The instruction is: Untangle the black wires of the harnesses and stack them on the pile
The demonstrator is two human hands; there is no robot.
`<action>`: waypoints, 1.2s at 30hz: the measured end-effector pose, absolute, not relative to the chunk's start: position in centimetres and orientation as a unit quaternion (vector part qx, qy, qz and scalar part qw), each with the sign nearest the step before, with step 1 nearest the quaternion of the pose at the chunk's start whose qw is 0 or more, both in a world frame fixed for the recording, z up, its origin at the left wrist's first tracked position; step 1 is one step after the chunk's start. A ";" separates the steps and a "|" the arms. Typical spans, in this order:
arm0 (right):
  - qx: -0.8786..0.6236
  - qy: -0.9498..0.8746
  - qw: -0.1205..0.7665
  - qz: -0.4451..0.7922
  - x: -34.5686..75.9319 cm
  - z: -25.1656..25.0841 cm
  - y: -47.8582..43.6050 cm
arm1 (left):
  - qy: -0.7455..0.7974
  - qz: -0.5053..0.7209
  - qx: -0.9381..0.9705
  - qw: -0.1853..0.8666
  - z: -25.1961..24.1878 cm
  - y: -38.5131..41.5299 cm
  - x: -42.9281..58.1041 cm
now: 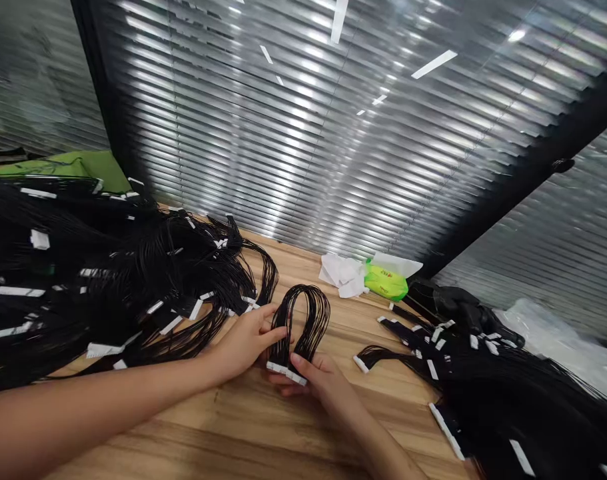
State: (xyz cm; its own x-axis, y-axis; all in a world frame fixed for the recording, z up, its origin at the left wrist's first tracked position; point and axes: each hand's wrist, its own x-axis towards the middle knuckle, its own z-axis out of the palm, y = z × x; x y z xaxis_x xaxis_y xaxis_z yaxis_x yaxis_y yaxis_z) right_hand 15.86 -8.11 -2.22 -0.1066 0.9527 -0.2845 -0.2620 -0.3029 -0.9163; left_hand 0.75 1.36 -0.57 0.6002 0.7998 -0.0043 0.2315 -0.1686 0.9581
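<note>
Clenching a wire harness in left hand and right hand, green tissue packet beyond.

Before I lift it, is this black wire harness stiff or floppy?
The harness will probably feel floppy: its thin wires bend in a loose loop between the left hand and right hand. The white connector looks light but rigid, so it may swing.

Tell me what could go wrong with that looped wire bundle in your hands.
The looped black wires might snag on the big tangled pile close beside the left hand. The white connector, pinched by the right hand, may take strain where the wires enter it if the loop is bent tighter.
</note>
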 end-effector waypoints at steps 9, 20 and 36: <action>-0.458 -0.305 0.473 0.688 14.7 -1.9 -8.6 | 0.302 0.124 0.776 0.540 -0.2 0.0 0.3; -0.362 -0.247 0.521 0.732 13.9 -0.9 -9.5 | 0.194 0.086 0.416 0.884 -0.3 0.1 0.8; -0.402 -0.201 0.572 0.686 13.0 -1.6 -10.1 | 0.105 0.020 0.469 0.877 -1.0 -0.1 1.0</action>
State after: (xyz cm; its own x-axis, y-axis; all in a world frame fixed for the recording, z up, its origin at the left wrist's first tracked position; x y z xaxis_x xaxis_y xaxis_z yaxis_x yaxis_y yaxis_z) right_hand 12.97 -10.13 -1.61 -0.0221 0.9462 -0.3229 -0.6232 -0.2656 -0.7356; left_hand 0.96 -0.08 -1.00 0.9771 0.1336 -0.1656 0.0634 0.5601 0.8260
